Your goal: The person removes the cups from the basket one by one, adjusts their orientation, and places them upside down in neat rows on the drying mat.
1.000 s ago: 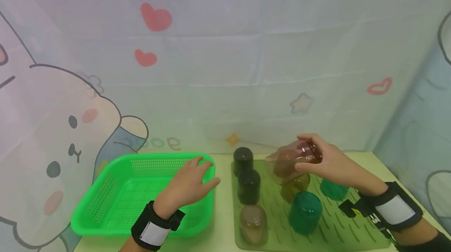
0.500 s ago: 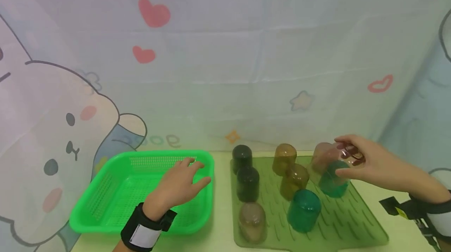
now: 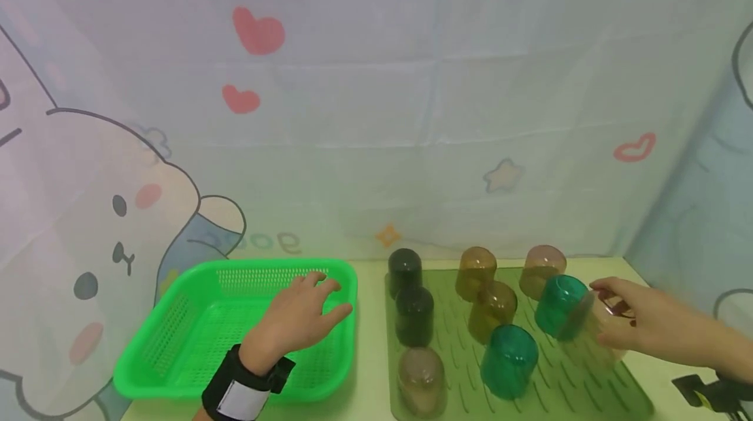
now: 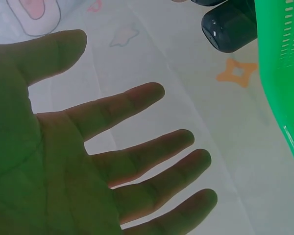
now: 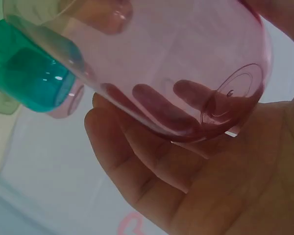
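Note:
My right hand [image 3: 653, 323] grips a clear pink cup [image 5: 176, 58] near its base, fingers curled along its side. The cup is tilted, mouth toward the left, over the right part of a green drying mat [image 3: 570, 382]. Just left of it stands an upside-down teal cup [image 3: 555, 310], with a second pink cup [image 3: 542, 270] behind. My left hand [image 3: 294, 319] hovers over a green plastic basket [image 3: 347, 369], holding nothing; in the left wrist view its fingers [image 4: 152, 166] are spread and nearly straight.
More upturned cups stand on the mat: two dark ones [image 3: 414, 316] at the left, a greyish-brown one [image 3: 420, 375] in front, two amber ones [image 3: 493, 310] in the middle and another teal one [image 3: 509, 362]. A printed cloth [image 3: 353, 114] hangs behind the table.
My right hand has carried the pink cup from above the amber cups to the right, then lower toward the mat's right edge. My left hand has shifted slightly left.

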Demonstrator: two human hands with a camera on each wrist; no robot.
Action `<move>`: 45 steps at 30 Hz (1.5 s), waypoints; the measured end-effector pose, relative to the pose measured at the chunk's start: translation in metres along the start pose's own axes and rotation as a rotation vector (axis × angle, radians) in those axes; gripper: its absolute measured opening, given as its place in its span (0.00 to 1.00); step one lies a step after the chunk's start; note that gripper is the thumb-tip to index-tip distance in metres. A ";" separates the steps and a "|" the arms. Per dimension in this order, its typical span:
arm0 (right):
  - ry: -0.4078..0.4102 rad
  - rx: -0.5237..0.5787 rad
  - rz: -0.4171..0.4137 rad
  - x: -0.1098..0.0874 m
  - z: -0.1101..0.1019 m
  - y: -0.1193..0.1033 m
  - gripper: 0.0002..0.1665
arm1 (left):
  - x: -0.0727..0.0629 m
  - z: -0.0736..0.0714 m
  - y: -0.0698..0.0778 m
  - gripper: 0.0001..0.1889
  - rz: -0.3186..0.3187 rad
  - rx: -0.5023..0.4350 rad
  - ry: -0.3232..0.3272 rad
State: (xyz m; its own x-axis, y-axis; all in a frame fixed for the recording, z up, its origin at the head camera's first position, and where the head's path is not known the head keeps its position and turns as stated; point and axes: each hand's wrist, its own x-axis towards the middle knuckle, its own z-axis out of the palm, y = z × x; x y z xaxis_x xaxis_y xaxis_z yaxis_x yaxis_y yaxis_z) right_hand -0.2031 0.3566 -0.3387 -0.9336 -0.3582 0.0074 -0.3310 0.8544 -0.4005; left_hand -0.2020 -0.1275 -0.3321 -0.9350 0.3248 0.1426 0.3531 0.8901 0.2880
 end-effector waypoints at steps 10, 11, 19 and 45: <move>-0.051 0.054 0.003 0.007 0.033 0.025 0.48 | 0.001 -0.002 0.001 0.21 -0.004 0.028 -0.019; -0.047 0.049 -0.002 0.008 0.035 0.027 0.48 | 0.001 -0.002 0.002 0.21 -0.004 0.030 -0.017; -0.026 0.003 0.006 0.012 0.047 0.039 0.50 | 0.003 -0.002 0.004 0.21 0.012 0.055 -0.008; 0.090 -0.094 0.030 0.013 0.076 0.058 0.52 | 0.007 0.003 0.009 0.22 0.002 0.042 -0.058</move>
State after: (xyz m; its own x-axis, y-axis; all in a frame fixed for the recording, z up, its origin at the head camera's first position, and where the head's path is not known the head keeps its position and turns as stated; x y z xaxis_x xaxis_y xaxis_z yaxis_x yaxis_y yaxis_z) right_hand -0.2242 0.3730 -0.4313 -0.9504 -0.3004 0.0810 -0.3103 0.8973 -0.3139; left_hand -0.2053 -0.1160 -0.3314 -0.9350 0.3437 0.0879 0.3547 0.9016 0.2476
